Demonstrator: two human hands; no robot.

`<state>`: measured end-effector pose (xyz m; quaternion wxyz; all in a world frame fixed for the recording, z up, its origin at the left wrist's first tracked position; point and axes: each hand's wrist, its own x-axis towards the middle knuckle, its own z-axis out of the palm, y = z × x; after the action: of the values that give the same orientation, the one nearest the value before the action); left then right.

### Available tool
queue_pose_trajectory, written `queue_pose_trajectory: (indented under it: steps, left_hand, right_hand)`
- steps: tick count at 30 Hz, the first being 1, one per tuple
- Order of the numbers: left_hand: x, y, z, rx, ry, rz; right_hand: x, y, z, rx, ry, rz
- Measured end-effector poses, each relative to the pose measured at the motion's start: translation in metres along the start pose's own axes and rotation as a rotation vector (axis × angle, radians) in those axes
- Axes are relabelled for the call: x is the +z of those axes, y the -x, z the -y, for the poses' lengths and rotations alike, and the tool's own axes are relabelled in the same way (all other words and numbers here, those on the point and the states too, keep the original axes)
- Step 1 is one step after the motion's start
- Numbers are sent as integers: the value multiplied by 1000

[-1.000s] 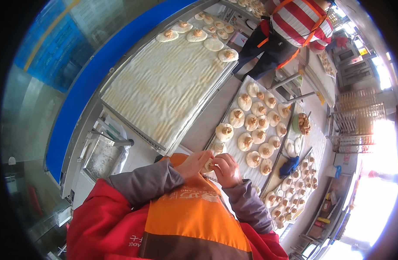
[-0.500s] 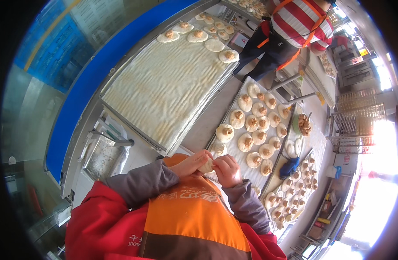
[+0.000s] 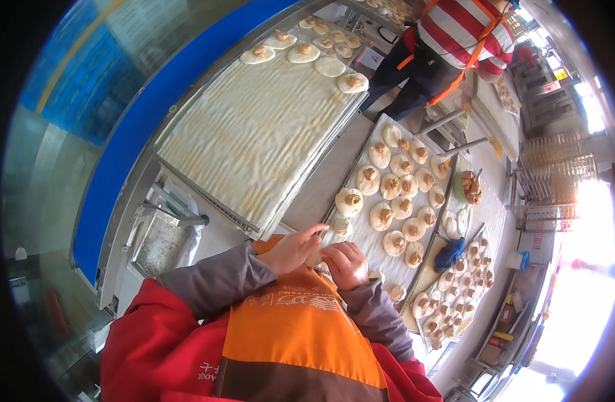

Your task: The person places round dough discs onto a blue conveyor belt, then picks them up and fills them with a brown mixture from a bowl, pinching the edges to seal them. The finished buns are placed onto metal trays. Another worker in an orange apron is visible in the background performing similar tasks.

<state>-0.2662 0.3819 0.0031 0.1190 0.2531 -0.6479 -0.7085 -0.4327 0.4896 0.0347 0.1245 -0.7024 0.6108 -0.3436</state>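
In front of my orange apron, my two hands meet around a small pale piece of dough (image 3: 315, 257), mostly hidden by the fingers. My left hand (image 3: 292, 250) cups it from the left, with its fingers pointing up and right. Curled fingers of my right hand (image 3: 347, 263) press at its right side. Just beyond the hands, a gathered dough piece (image 3: 341, 227) lies at the near edge of a lined tray (image 3: 362, 231). Flat dough rounds (image 3: 380, 216) topped with brown filling cover that tray.
To the left sits a large cloth-lined tray (image 3: 254, 134) with filled rounds (image 3: 303, 53) at its far end. A green bowl of filling (image 3: 469, 187), a blue cloth (image 3: 449, 254) and another tray of filled rounds (image 3: 455, 295) are at right. A person in a striped top (image 3: 465, 33) stands beyond.
The fingers of my left hand have lifted and opened out a little from the dough. My right hand has shifted slightly down and curled more. The view has tilted slightly.
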Motion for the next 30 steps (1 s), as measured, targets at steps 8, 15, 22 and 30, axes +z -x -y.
queue_pose_trajectory:
  steps: [8,15,22,30]
  left_hand:
    - [0,3,-7,54,-164,76]
    - [9,-8,-9,-388,314,217]
    - [12,-24,-8,-689,434,496]
    - [49,-21,16,-524,513,138]
  right_hand:
    - [0,9,8,249,-188,-68]
    - [-11,14,7,165,-94,32]
    - [-20,23,0,193,-302,120]
    - [-13,39,-1,486,-338,-20]
